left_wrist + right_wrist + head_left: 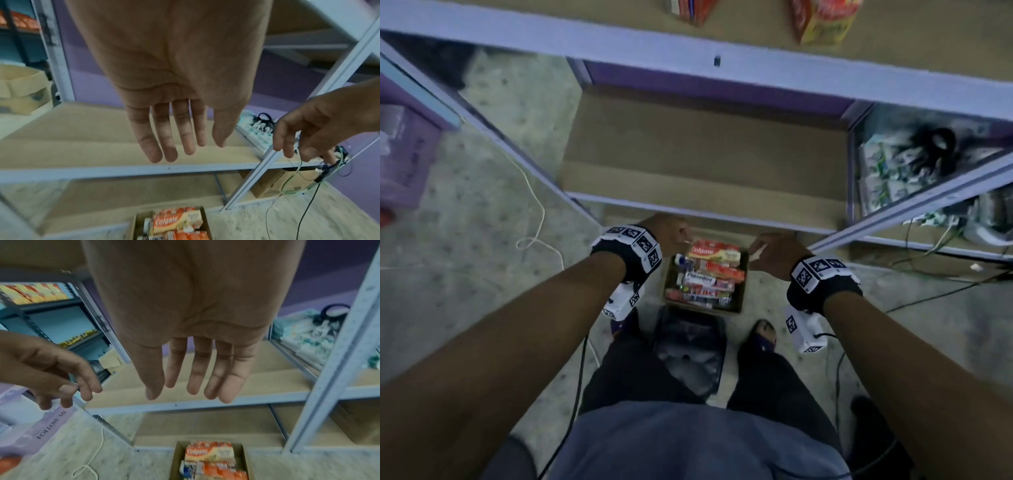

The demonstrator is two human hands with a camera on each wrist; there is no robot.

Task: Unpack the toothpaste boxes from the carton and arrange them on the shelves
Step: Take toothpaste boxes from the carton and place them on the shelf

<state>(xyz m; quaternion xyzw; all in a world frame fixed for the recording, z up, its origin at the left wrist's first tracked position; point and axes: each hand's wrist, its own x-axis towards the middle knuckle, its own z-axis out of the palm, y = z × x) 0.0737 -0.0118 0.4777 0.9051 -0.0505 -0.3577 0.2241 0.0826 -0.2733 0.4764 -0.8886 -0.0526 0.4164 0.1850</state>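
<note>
Landmark: carton [703, 301], standing open on speckled floor [482, 219] at my feet, toothpaste boxes [714, 253] packed flat inside. Just beyond carton: lower shelf [705, 154], bare brown board in pale metal frame. Above that, upper shelf [914, 51], two red-yellow boxes [825, 20] standing on it. Right of carton: neighbouring shelf [893, 164] carrying green-white packets and black cables. Left of carton: white cord [539, 219] looped on floor. Behind carton, between my feet: dark bag [690, 353] on floor.
</note>
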